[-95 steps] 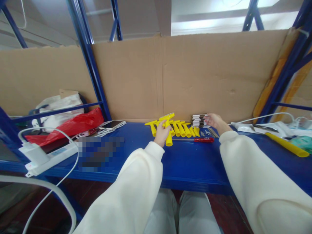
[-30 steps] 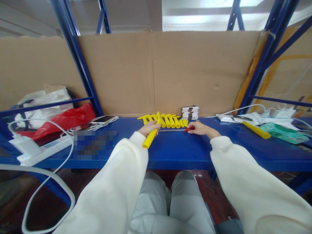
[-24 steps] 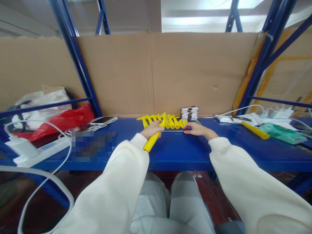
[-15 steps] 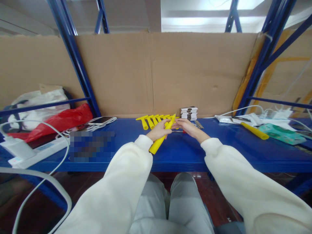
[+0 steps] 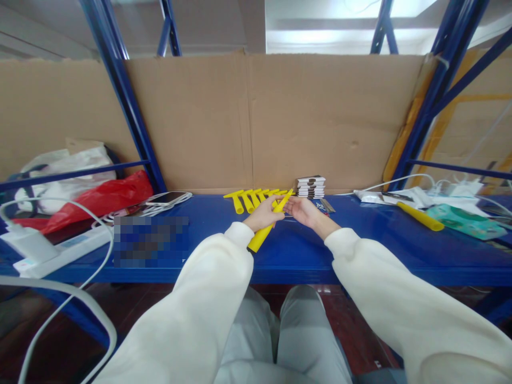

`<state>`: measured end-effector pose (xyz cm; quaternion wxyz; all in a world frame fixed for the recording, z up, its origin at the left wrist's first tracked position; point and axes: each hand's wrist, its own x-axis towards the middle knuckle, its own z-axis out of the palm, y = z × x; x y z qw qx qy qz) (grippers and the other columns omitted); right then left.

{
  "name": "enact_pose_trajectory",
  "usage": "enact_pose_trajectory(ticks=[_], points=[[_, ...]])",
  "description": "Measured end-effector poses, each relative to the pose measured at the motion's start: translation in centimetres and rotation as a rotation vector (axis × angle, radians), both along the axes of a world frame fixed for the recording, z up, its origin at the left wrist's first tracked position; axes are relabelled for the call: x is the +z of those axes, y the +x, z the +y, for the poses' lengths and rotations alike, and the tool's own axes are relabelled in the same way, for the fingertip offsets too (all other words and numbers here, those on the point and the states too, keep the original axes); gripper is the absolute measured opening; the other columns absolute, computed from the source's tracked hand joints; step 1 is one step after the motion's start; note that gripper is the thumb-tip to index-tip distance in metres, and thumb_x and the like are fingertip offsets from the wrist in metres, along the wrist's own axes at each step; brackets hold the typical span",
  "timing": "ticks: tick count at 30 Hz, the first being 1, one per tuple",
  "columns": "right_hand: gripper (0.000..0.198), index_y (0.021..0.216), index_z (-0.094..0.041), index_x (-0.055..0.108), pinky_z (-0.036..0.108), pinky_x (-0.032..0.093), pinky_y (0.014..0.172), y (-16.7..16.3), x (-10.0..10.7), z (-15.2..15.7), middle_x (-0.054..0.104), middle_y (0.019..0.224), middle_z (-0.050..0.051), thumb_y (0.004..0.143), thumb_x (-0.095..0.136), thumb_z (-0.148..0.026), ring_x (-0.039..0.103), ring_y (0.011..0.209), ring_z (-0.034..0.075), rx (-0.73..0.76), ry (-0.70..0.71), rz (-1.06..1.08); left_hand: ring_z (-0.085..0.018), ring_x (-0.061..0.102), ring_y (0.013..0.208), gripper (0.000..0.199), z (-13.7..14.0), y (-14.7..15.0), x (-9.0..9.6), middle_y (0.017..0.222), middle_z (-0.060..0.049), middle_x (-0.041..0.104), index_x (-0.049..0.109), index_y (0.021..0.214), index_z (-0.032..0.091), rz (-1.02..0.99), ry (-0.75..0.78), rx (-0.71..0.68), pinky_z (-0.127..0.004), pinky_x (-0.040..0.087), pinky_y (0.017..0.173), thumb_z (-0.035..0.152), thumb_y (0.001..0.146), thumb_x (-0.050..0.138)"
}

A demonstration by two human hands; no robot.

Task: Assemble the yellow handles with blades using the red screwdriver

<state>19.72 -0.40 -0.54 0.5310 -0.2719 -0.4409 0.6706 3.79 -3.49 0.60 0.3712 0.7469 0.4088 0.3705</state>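
Note:
A yellow tapered tube (image 5: 262, 239) slants up and to the right above the blue tabletop, its wide end toward me and its pointed tip away. My left hand (image 5: 264, 214) is closed around its middle. Beside the upper part of the tube is my right hand (image 5: 304, 212), palm partly turned up and fingers loosely bent toward it. Whether those fingertips touch the tube I cannot tell. Just beyond my hands lies a row of several similar yellow tubes (image 5: 239, 205). Behind my right hand stands a stack of small white-and-black packs (image 5: 310, 186).
A cardboard panel (image 5: 320, 122) closes off the back. On the left are a phone (image 5: 166, 198), a red bag (image 5: 100, 202) and a power strip (image 5: 76, 248) with cables. On the right, another yellow tube (image 5: 420, 216) lies beside a green packet (image 5: 466, 221).
My right hand has turned to show more of its palm and has lowered slightly. The tube stays in my left hand, shifted a little to the right.

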Motion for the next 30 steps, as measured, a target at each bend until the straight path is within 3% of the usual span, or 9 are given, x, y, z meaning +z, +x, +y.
enact_pose_trajectory(ticks=[10, 20, 30], points=[[0.033, 0.098, -0.016, 0.068, 0.037, 0.059, 0.087, 0.1, -0.1, -0.1, 0.075, 0.079, 0.008, 0.084, 0.042, -0.001, 0.072, 0.086, 0.021, -0.002, -0.011, 0.049, -0.013, 0.052, 0.041, 0.075, -0.9, 0.4, 0.9, 0.049, 0.008, 0.049, 0.049, 0.148, 0.008, 0.089, 0.014, 0.030, -0.024, 0.047, 0.048, 0.007, 0.073, 0.060], [0.041, 0.095, -0.017, 0.064, 0.035, 0.061, 0.080, -0.3, -0.1, 0.2, 0.073, 0.079, 0.006, 0.070, 0.042, 0.007, 0.071, 0.081, 0.020, -0.091, -0.011, 0.068, -0.013, 0.052, 0.043, 0.073, -0.5, 1.1, 0.8, 0.053, 0.007, 0.053, 0.049, 0.146, 0.008, 0.143, 0.017, 0.006, -0.024, 0.046, 0.049, 0.008, 0.074, 0.062], [0.032, 0.094, -0.018, 0.063, 0.037, 0.061, 0.084, 0.0, -0.3, 0.3, 0.073, 0.079, 0.008, 0.077, 0.043, 0.002, 0.071, 0.083, 0.021, -0.054, -0.053, 0.090, -0.013, 0.052, 0.042, 0.073, 0.0, 0.7, 0.5, 0.051, 0.007, 0.053, 0.049, 0.146, 0.007, 0.072, -0.035, 0.003, -0.024, 0.046, 0.050, 0.009, 0.074, 0.060]])
